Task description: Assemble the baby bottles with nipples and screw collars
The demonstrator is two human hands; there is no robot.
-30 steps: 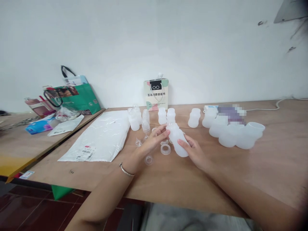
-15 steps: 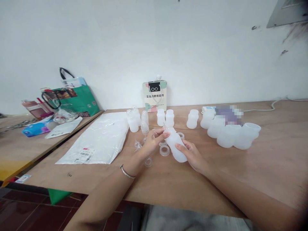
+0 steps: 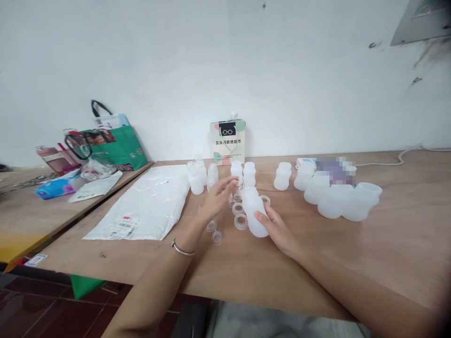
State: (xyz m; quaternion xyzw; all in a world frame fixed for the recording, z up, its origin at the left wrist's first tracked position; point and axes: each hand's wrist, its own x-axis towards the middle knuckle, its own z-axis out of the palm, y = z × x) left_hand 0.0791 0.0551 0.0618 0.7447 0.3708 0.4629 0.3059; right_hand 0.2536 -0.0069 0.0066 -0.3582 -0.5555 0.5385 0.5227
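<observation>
My right hand is wrapped round a frosted white baby bottle, which tilts a little with its neck away from me. Left of the bottle's neck, my left hand hovers with its fingers apart and nothing visible in them. Clear ring collars lie on the table between the hands. Small clear teat parts lie below my left hand, some hidden behind it. Several bottles with clear domed tops stand behind my left hand. Two frosted bottles without tops stand at the back.
More frosted bottles cluster at the right, beside a blurred-out patch. A single bottle stands nearer the middle. A white plastic mailer lies at the left. A paper bag stands against the wall; a green bag sits on the neighbouring table.
My left hand has let go of the bottle's neck, moved slightly left and opened its fingers. The bottle, still in my right hand, has shifted slightly left and stands more upright.
</observation>
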